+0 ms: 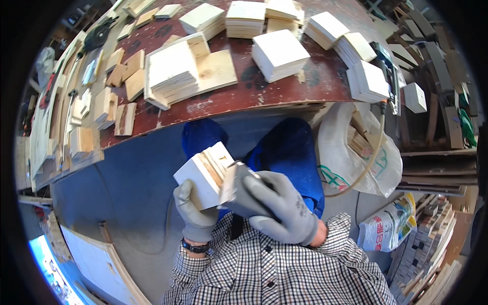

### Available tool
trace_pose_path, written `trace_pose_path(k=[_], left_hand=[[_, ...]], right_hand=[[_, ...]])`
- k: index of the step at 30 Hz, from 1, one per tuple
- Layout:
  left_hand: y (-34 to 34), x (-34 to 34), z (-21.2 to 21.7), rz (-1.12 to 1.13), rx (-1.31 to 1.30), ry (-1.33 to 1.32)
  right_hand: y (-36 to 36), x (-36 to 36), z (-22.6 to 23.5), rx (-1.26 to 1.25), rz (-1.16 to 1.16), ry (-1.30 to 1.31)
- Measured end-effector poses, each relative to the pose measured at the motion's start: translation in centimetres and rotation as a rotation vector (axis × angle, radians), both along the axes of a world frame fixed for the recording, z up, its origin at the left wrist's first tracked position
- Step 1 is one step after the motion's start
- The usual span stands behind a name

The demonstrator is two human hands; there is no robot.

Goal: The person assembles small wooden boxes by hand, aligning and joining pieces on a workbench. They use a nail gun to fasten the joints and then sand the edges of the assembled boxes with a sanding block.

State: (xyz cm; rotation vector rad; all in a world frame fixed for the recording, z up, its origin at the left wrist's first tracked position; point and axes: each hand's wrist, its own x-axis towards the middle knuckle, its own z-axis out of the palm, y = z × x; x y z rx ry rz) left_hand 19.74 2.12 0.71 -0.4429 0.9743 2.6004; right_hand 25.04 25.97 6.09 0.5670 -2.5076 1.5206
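Observation:
My left hand (195,211), in a grey work glove, grips a white-faced wooden block (198,178) from below and the left, its thumb along the near side. Pale wood edges and a notch show on the block's upper right side. My right hand (287,213), gloved too, is closed around a wooden block wrapped in dark sheet, which looks like a sanding block (246,198). Its wooden end lies against the right side of the white-faced block or just in front of it. Both hands are above my lap, in front of my blue trousers (292,147).
Across the front runs a worn red table (203,105) bearing several white stacks of boards (279,53) and small wood offcuts (134,84). A white sack (356,157) of wood pieces stands at right, a hose (368,168) before it. Farther right lie a printed bag (389,223) and piled wood strips (427,244).

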Motion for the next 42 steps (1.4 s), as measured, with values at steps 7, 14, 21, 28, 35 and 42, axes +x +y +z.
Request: trace_pose_path(k=[7, 14, 21, 28, 35, 42], left_hand=[[2.2, 0.7, 0.7, -0.136, 0.158, 0.074], [0.9, -0.6, 0.3, -0.166, -0.223, 0.196], [2.2, -0.1, 0.5, -0.211, 0.206, 0.155], [0.4, 0.5, -1.0, -0.276, 0.204, 0.111], [0.8, 1.0, 0.1, -0.251, 0.016, 0.016], [1.2, 0.6, 0.9, -0.216, -0.121, 0.113]], right_hand=[[0.3, -5.0, 3.0, 0.147, -0.147, 0.034], [0.7, 0.1, 1.4, 0.201, 0.095, 0.004], [0.6, -3.6, 2.1, 0.296, 0.020, 0.133], [2.5, -5.5, -1.8, 0.034, -0.246, -0.048], [0.6, -2.9, -0.2, 0.245, -0.062, 0.134], [3.0, -3.6, 0.3, -0.093, -0.309, -0.197]])
